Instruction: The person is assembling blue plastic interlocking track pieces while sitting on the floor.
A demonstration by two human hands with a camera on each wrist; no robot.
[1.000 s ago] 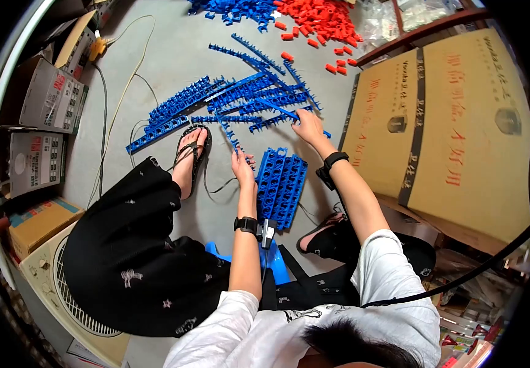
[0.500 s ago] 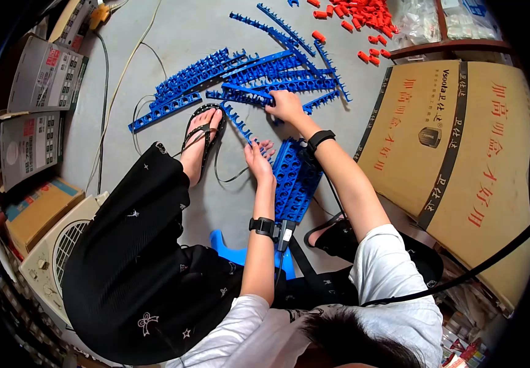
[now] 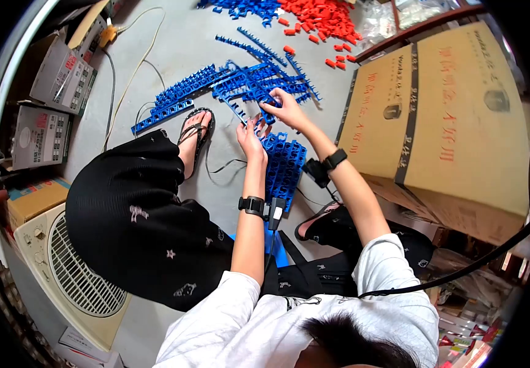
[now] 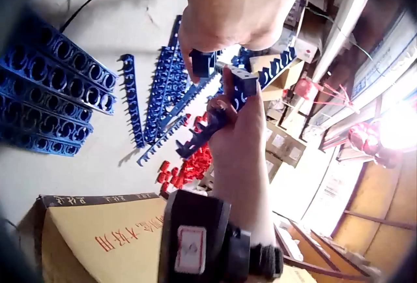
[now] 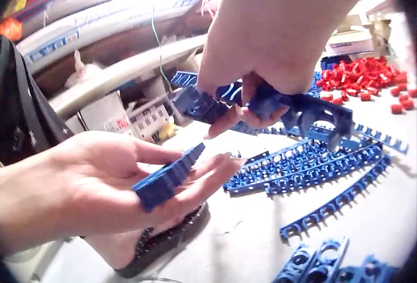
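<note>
hands, left (image 3: 252,146) and right (image 3: 289,111), each hold blue strips (image 5: 168,179) near a cardboard box (image 3: 449,122), contents hidden.

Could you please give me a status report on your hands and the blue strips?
Left hand, holding one blue strip. Right hand, gripping another strip. More strips on floor ahead. Nothing visibly blocking.

Grey floor (image 3: 185,46) bears blue strips (image 3: 186,84) and red pieces (image 3: 326,21).

Reads as storeroom-type workshop | shows big taped carton (image 3: 449,129) with Chinese print, open cardboard box (image 3: 56,73), plastic-bagged goods (image 3: 376,21) | also shows loose red plastic parts (image 3: 326,18) and blue toothed strips (image 3: 191,83) laid straight on bare grey floor (image 3: 182,37) | can't tell home or business premises
</note>
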